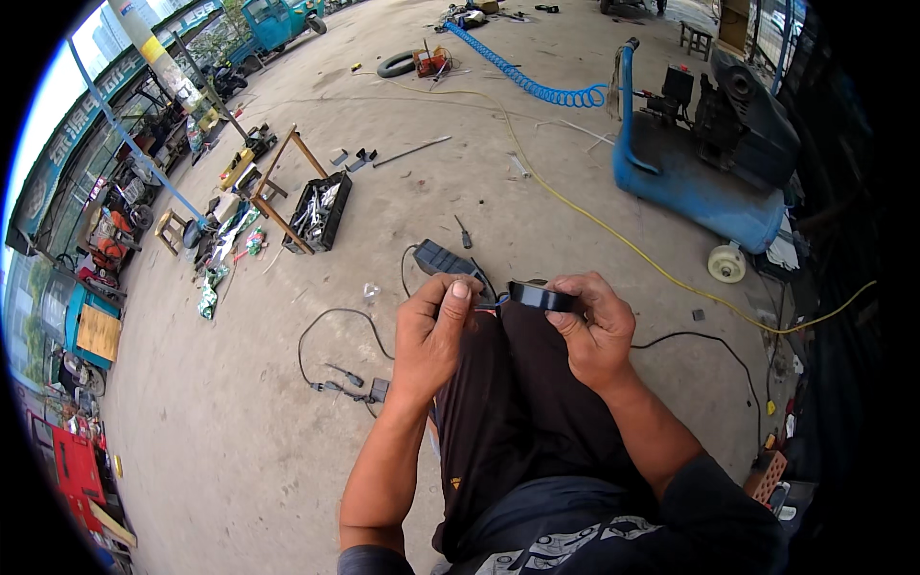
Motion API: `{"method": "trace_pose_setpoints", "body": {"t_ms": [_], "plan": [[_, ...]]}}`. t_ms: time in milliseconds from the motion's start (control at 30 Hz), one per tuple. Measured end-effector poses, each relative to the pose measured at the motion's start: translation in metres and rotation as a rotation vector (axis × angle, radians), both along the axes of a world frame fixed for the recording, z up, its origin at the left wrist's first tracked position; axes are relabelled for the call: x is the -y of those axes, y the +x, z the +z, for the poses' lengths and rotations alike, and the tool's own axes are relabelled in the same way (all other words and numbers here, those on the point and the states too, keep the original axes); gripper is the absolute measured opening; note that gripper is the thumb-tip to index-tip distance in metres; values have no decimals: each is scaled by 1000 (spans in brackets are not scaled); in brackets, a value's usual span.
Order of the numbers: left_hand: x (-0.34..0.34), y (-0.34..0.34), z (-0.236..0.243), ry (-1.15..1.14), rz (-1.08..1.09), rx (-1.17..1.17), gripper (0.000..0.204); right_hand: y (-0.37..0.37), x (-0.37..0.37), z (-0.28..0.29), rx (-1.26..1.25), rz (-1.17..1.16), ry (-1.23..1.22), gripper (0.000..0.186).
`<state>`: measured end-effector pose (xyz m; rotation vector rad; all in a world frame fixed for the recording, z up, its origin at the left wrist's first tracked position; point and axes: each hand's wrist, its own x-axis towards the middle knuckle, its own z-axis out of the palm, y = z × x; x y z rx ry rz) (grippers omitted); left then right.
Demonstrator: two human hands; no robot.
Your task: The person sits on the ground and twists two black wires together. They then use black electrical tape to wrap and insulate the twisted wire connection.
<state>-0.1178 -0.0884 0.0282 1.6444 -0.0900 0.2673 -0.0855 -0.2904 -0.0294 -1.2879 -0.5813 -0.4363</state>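
Observation:
My left hand is closed in a pinch on thin red and blue wires, partly hidden by the fingers. My right hand grips a roll of black tape, close to the left fingertips, above my dark-trousered legs. A dark charger-like case with cables lies on the floor just beyond my hands. A screwdriver lies past it, and a second small dark unit with plugs and a cable is to the left of my knees.
A blue compressor with a coiled hose stands at right, a yellow hose crossing the concrete floor. A tool crate, wooden stools, scattered parts, a pole and parked vehicles are ahead and left.

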Motion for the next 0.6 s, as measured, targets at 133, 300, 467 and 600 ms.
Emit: {"method": "trace_pose_setpoints", "body": {"t_ms": [133, 300, 467, 600], "plan": [[21, -6, 6, -99, 0, -43, 31, -4, -4, 8, 95, -81, -133, 25], [26, -6, 0, -72, 75, -53, 26, -7, 1, 15, 251, -171, -309, 28], [24, -6, -6, 33, 179, -66, 24, -10, -3, 11, 277, -169, -353, 34], [20, -7, -12, 325, 267, 148, 16, -16, -10, 18, 215, -87, -383, 44]]}}
